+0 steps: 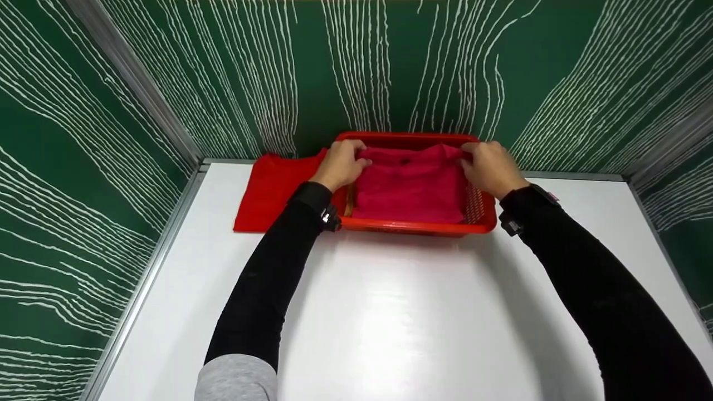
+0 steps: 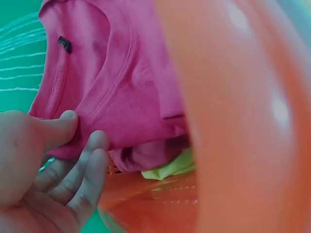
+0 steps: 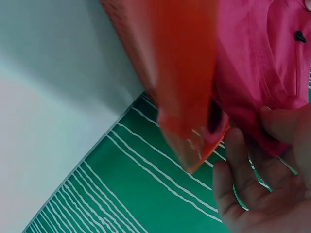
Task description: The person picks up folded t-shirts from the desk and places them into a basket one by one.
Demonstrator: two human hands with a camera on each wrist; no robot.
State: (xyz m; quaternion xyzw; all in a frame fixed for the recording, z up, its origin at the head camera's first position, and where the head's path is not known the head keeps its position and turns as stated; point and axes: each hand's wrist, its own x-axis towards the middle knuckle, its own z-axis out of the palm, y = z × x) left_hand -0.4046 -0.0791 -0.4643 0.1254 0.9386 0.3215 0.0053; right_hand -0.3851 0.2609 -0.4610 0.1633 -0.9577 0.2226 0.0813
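Observation:
A folded pink T-shirt (image 1: 409,189) lies in a red plastic basket (image 1: 412,225), its neckline and dark label toward the back. My left hand (image 1: 342,164) pinches the shirt's back left corner between thumb and fingers. At the back right corner, my right hand (image 1: 490,167) pinches it the same way. In the left wrist view, another pink cloth (image 2: 146,155) and a yellow-green cloth (image 2: 170,166) show beneath the shirt inside the basket. The right wrist view shows the thumb on top of the pink fabric (image 3: 248,92) beside the basket wall (image 3: 182,63).
A folded red T-shirt (image 1: 273,192) lies on the white table (image 1: 390,312) just left of the basket. Behind the basket rises a green wall (image 1: 312,67) with white wavy lines. Metal framing (image 1: 161,223) runs along the table's left edge.

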